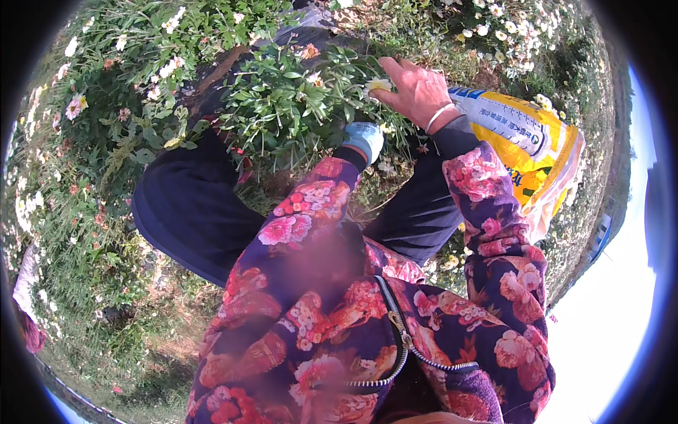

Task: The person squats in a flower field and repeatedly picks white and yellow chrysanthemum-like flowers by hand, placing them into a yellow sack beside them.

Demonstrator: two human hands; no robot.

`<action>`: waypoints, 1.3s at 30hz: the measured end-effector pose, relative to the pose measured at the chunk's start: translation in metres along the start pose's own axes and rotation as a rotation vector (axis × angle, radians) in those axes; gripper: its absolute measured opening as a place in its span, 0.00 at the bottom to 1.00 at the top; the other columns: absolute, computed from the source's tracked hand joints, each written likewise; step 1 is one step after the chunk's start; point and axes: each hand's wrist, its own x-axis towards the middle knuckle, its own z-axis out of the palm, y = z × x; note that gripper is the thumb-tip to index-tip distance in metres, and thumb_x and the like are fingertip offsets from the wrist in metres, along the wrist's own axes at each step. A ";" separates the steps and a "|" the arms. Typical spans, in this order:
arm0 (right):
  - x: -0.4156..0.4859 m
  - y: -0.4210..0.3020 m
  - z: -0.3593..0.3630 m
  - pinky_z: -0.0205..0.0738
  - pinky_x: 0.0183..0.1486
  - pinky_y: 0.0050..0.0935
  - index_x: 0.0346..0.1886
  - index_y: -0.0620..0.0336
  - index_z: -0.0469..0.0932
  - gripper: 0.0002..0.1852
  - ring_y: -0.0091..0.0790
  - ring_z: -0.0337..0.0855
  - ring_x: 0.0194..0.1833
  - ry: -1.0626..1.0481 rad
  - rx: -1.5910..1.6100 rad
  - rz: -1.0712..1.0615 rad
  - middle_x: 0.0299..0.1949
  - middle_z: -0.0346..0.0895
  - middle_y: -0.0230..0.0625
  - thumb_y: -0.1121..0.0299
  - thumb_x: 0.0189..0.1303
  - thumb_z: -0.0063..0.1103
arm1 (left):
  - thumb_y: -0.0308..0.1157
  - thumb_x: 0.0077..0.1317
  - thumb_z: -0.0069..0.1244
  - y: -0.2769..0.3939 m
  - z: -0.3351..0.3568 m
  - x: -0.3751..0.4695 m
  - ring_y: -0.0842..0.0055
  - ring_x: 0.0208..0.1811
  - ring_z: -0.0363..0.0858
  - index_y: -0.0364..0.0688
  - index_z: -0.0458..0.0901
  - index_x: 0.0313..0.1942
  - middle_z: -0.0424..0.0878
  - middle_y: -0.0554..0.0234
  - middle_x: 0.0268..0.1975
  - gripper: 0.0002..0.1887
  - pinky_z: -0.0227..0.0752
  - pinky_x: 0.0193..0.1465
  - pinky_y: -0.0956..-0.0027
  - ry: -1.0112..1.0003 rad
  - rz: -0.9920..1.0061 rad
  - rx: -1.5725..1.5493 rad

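Note:
A leafy chrysanthemum plant grows in front of my knees. My left hand, in a light blue glove, reaches into its lower right side; the leaves hide its fingers. Bare, with a white band at the wrist, my right hand is at the plant's upper right. Its thumb touches a white flower with a yellow centre, and a finger extends above the bloom. Whether the fingers grip the flower or its stem cannot be made out.
Close by my right forearm is a yellow and white printed plastic sack. White-flowered plants spread at the upper right, with pink and white blooms on the left. Dark sheeting covers ground behind the plant. Pale cloth shows at the left rim.

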 end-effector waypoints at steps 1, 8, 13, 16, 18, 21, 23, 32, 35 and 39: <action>0.008 -0.001 0.011 0.82 0.42 0.50 0.61 0.51 0.72 0.30 0.52 0.88 0.42 -0.070 -0.032 0.010 0.40 0.84 0.46 0.46 0.62 0.67 | 0.33 0.65 0.51 0.003 -0.002 -0.002 0.59 0.48 0.91 0.44 0.92 0.43 0.92 0.53 0.45 0.13 0.82 0.50 0.53 0.000 -0.008 -0.003; 0.018 0.029 0.052 0.80 0.47 0.42 0.46 0.59 0.85 0.13 0.50 0.87 0.41 -0.166 0.558 0.046 0.41 0.86 0.49 0.63 0.64 0.61 | 0.37 0.70 0.46 0.000 0.024 -0.005 0.59 0.59 0.85 0.51 0.90 0.52 0.89 0.58 0.55 0.17 0.66 0.65 0.34 -0.139 0.044 0.150; 0.009 0.036 -0.007 0.77 0.41 0.37 0.46 0.60 0.85 0.09 0.43 0.85 0.38 -0.230 0.697 -0.106 0.35 0.83 0.45 0.69 0.64 0.63 | 0.36 0.70 0.48 -0.001 0.015 -0.007 0.57 0.57 0.87 0.48 0.90 0.51 0.90 0.55 0.53 0.16 0.70 0.64 0.37 -0.093 0.049 0.042; 0.019 0.025 0.024 0.80 0.42 0.46 0.41 0.56 0.85 0.11 0.48 0.88 0.41 -0.274 0.022 -0.244 0.35 0.85 0.46 0.60 0.64 0.63 | 0.32 0.68 0.50 0.008 0.005 -0.010 0.60 0.48 0.91 0.45 0.92 0.45 0.91 0.56 0.47 0.13 0.82 0.44 0.50 -0.065 0.072 0.058; 0.027 0.002 0.033 0.83 0.44 0.46 0.44 0.52 0.86 0.13 0.48 0.90 0.41 -0.468 -0.149 -0.222 0.37 0.87 0.43 0.57 0.64 0.62 | 0.31 0.67 0.50 0.006 0.009 -0.009 0.62 0.44 0.91 0.46 0.92 0.43 0.92 0.58 0.42 0.12 0.83 0.41 0.53 0.038 0.072 0.113; 0.032 -0.002 0.063 0.85 0.41 0.47 0.45 0.49 0.87 0.13 0.44 0.91 0.42 -0.664 -0.317 -0.218 0.39 0.89 0.41 0.61 0.65 0.55 | 0.32 0.67 0.50 0.003 0.016 -0.009 0.61 0.42 0.92 0.45 0.91 0.42 0.92 0.58 0.42 0.11 0.82 0.41 0.49 0.061 0.068 0.030; 0.028 0.003 0.081 0.84 0.41 0.49 0.46 0.49 0.87 0.14 0.45 0.91 0.41 -0.704 -0.382 -0.199 0.40 0.89 0.41 0.63 0.66 0.53 | 0.31 0.68 0.49 -0.001 0.015 -0.007 0.61 0.44 0.92 0.44 0.91 0.42 0.92 0.56 0.42 0.12 0.83 0.43 0.52 0.020 0.052 -0.002; 0.006 0.046 0.008 0.69 0.38 0.24 0.39 0.59 0.85 0.19 0.18 0.75 0.34 -0.234 1.137 0.139 0.31 0.79 0.24 0.50 0.67 0.66 | 0.32 0.66 0.50 -0.021 -0.002 -0.015 0.59 0.48 0.90 0.45 0.89 0.46 0.91 0.53 0.47 0.12 0.81 0.50 0.54 -0.007 0.044 -0.079; -0.036 0.028 -0.059 0.64 0.35 0.20 0.37 0.56 0.83 0.13 0.12 0.69 0.31 -0.128 1.283 0.268 0.28 0.75 0.18 0.56 0.68 0.67 | 0.31 0.64 0.52 -0.027 -0.005 -0.008 0.61 0.49 0.90 0.50 0.87 0.50 0.91 0.59 0.47 0.14 0.81 0.50 0.54 0.027 0.032 -0.172; -0.077 -0.023 -0.041 0.75 0.36 0.39 0.43 0.59 0.83 0.08 0.46 0.85 0.32 -0.062 0.767 0.033 0.28 0.83 0.42 0.66 0.67 0.64 | 0.30 0.64 0.52 -0.030 -0.008 0.001 0.58 0.48 0.90 0.51 0.83 0.56 0.91 0.58 0.48 0.19 0.81 0.50 0.53 0.052 -0.023 -0.216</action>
